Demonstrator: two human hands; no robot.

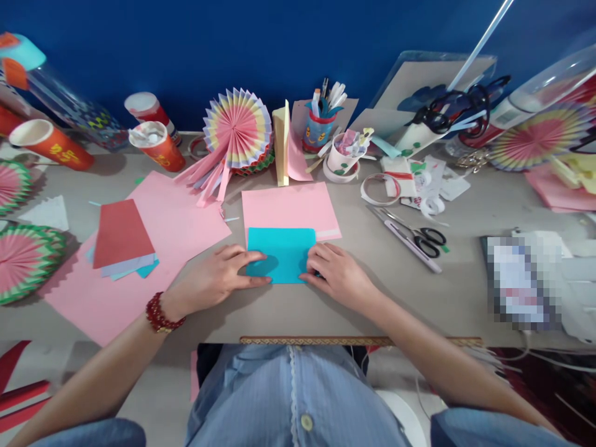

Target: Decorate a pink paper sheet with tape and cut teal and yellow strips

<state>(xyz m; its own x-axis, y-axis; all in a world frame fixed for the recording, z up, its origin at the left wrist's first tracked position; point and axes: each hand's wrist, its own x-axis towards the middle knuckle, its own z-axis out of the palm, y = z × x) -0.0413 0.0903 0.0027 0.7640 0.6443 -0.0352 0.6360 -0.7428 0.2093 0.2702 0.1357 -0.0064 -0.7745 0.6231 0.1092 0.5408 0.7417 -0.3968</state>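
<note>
A bright blue sheet of paper [284, 257] lies flat on the desk in front of me, partly over a pink sheet [291, 208]. My left hand [226, 273] rests at its left side, thumb and forefinger stretched apart with their tips on the paper. At the right edge, the fingers of my right hand [338, 273] are curled, and the thumb presses near the lower right corner. That hand grips the edge of the blue paper; its inner fingertips are partly hidden.
Left of me a large pink sheet [172, 248] carries a stack with red paper [123, 233] on top. Scissors [419, 236] and a lilac craft knife [410, 245] lie to the right. Behind stand a paper fan rosette [237, 127], a pen cup [319, 130] and orange cups [158, 149].
</note>
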